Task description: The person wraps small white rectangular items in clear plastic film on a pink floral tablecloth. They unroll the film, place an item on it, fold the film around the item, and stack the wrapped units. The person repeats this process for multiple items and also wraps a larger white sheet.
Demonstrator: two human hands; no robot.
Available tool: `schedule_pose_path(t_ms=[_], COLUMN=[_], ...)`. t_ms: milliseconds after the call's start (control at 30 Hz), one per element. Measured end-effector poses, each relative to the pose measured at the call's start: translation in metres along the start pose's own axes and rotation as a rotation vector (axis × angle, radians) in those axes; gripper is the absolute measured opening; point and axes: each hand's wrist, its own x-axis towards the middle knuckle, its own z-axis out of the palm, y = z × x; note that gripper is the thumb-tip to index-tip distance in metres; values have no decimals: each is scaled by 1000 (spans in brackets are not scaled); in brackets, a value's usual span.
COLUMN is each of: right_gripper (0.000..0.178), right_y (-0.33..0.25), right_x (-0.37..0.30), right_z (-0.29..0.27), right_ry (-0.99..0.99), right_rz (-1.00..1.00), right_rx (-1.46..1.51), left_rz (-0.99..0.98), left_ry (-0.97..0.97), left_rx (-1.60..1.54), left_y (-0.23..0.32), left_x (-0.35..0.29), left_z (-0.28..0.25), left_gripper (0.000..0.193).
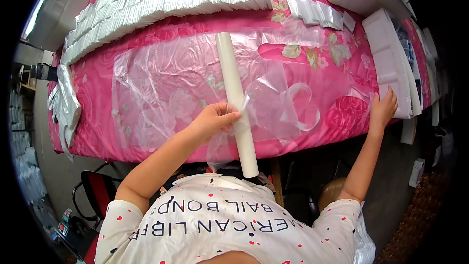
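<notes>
Clear plastic sheet (146, 88) lies spread over the pink floral cloth (93, 110) that covers the tabletop, directly in front of the person. A cream tube (227, 63) rests across the sheet, its near end projecting past the table edge toward the person's body. This crosswise placement presumably weighs the film down and gives it a firm line to lie against.

The left hand (218, 119) has a narrow grip: thumb and fingers pinch a piece of the film beside the tube, apparently to control a raised part. The right hand (384, 106) is at the near end of a white block-like holder (386, 63); whether its grip contains any film cannot be told. White packets (171, 2) stand in close rows along the far side, which seems to leave the near area for the sheet.

The film is thin, glossy and transparent, so the floral print shows through. Its left part is broad and creased; right of the tube, it is bunched, with a curved, ribbon-like loop.
</notes>
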Motion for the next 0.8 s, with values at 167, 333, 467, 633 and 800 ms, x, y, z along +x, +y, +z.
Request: schedule_pose_path(t_ms=[167, 333, 467, 633, 800], right_gripper=[18, 56, 51, 47, 46], right_y=[-140, -190, -188, -182, -182], right_x=[-92, -182, -193, -185, -189], right_z=[-56, -57, -52, -57, -55], right_ry=[-459, -1309, -1364, -1353, -1339], right_rz=[-185, -279, -22, -19, -25], right_rx=[593, 477, 683, 660, 657], left_rz=[1, 0, 19, 84, 113], left_ry=[-7, -24, -14, 188, 538], left_rx=[-42, -19, 41, 161, 368], left_y=[-3, 3, 4, 23, 32], left_x=[0, 0, -4, -40, -89], left_z=[-1, 4, -11, -99, -196], left_gripper=[18, 18, 17, 18, 13])
